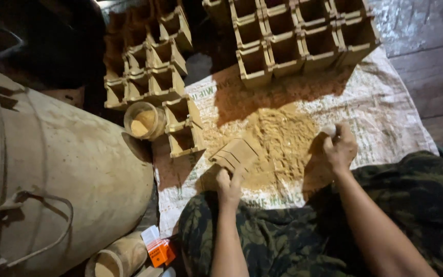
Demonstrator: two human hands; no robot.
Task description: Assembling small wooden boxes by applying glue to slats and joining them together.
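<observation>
A dark wooden plank floor shows at the upper right, worn and faintly glossy. A white woven sack lies spread over it. Warm light falls from above, casting hard shadows, while the upper left corner stays nearly black.

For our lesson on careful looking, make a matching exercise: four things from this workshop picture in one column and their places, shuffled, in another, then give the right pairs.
Things
1. small square pot
2. heap of sandy mix
3. round cup
4. orange packet

Places
A. near the bottom edge, beside the big pale drum
B. held tilted in the left hand
C. left of the sack, against a row of square pots
D. spread on the white woven sack, in front of the right hand

Pairs: 1-B, 2-D, 3-C, 4-A
</observation>
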